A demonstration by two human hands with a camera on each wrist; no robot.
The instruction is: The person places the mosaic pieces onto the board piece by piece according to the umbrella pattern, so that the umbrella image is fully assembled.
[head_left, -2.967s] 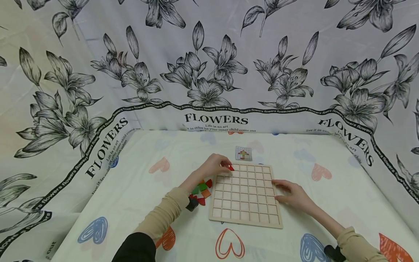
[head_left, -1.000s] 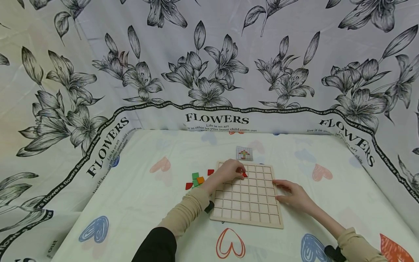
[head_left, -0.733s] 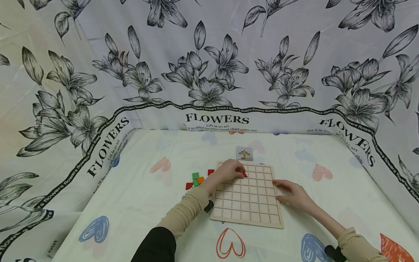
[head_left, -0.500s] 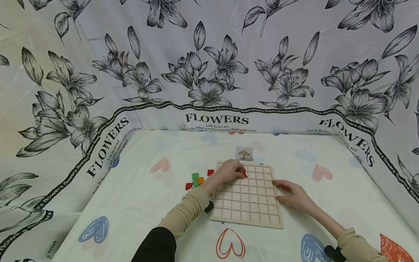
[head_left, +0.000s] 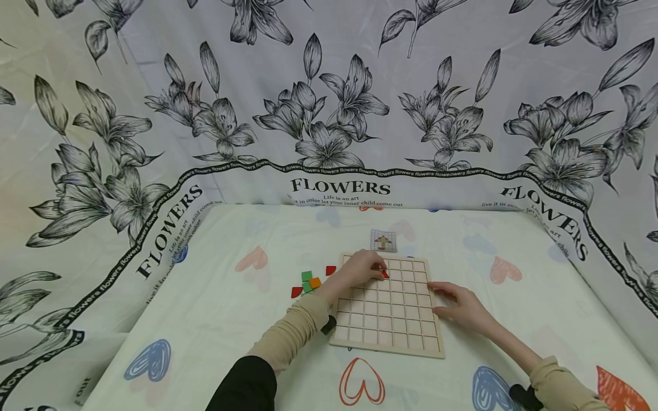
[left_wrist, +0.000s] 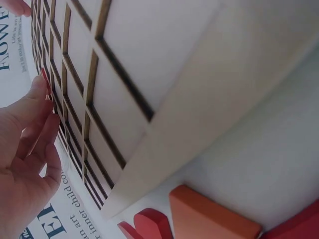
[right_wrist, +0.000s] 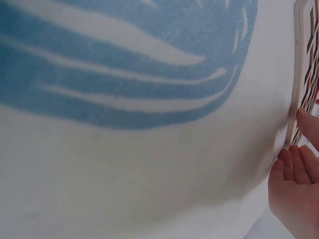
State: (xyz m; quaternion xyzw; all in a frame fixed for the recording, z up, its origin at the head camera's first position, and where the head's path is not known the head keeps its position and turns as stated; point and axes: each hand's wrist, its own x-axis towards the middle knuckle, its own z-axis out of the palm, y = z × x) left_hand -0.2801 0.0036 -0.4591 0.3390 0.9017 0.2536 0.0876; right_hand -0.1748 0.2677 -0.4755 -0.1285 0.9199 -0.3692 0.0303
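On board's (head_left: 392,324) far rows, red piece (head_left: 385,274) at fingertips of left hand (head_left: 358,268), grip pinched close on it. Right hand (head_left: 460,304): grip parted, thumb and fingers touching board's right edge. Head view alone shows card (head_left: 383,241); left wrist view, orange piece (left_wrist: 209,216) close up.

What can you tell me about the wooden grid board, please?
The wooden grid board looks pale and unpainted, squarish, with a plain border and thin ridges dividing it into small cells. It lies flat on the printed cloth, its nearer cells bare. The right grip touches its right edge; the left grip holds a red piece at its far part.
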